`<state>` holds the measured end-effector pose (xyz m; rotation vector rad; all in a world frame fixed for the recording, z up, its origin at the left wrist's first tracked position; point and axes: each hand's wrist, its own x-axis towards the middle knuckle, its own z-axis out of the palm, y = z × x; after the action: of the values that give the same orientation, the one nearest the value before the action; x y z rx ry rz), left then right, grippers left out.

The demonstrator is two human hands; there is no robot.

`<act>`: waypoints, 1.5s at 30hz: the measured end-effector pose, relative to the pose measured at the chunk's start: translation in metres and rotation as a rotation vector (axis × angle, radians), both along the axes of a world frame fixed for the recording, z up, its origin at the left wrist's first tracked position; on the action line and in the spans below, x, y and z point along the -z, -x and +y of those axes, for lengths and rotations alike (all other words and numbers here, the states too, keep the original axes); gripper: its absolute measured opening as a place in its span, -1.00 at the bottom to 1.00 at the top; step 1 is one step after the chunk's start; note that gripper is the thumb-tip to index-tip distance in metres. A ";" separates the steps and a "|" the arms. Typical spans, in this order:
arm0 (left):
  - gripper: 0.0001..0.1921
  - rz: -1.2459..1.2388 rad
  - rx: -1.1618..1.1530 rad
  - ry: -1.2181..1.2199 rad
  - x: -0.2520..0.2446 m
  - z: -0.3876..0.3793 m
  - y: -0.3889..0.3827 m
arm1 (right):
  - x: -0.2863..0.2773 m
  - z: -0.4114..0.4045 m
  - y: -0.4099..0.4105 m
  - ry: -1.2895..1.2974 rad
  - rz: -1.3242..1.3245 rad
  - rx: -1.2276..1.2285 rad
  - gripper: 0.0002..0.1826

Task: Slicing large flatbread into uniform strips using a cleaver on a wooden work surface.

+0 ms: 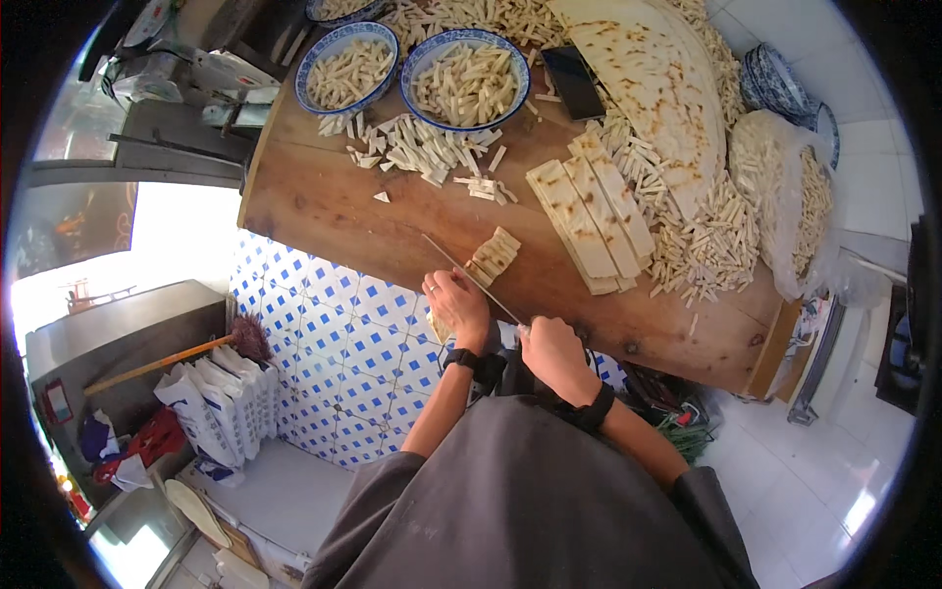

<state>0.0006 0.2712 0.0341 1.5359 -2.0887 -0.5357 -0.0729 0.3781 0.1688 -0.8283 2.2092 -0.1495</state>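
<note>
My right hand (557, 358) is closed on the handle of a knife (502, 303), whose thin blade points up and left over the wooden table's near edge. My left hand (458, 305) presses on a stack of flatbread beside the blade, and a pale end of the stack (440, 327) shows under the fingers. Across the blade lies a row of cut flatbread strips (496, 255). Wider flatbread slabs (586, 217) lie stacked to the right. Beyond them rests a large browned flatbread sheet (651, 81) among many cut strips (710, 239).
Two blue-and-white bowls (466, 122) (347, 107) of strips stand at the back, with loose strips (423, 151) before them. A black phone (572, 82) lies near the sheet. At the right are a plastic bag of strips (773, 184) and stacked bowls (778, 79). The wooden tabletop (331, 199) ends near my body.
</note>
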 end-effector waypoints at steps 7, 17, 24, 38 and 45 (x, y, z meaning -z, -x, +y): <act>-0.82 -0.004 0.011 -0.035 -0.002 0.000 0.001 | 0.006 -0.013 0.004 -0.105 -0.049 0.049 -0.71; -0.88 0.001 0.008 -0.026 0.000 -0.001 0.002 | 0.038 -0.050 0.002 -0.070 -0.026 0.082 -0.69; -0.84 0.005 -0.022 0.019 0.002 -0.003 0.004 | 0.048 -0.046 -0.001 -0.013 -0.008 0.089 -0.70; -0.78 0.034 -0.057 -0.050 -0.002 0.002 0.002 | 0.046 0.023 0.045 0.018 -0.048 0.023 -0.62; -0.77 0.020 0.011 0.151 -0.003 0.000 0.000 | 0.054 -0.016 0.094 0.210 0.130 -0.090 -0.65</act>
<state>0.0009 0.2712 0.0369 1.4284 -2.0734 -0.3853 -0.1666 0.3619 0.1151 -1.0781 2.2993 -0.2956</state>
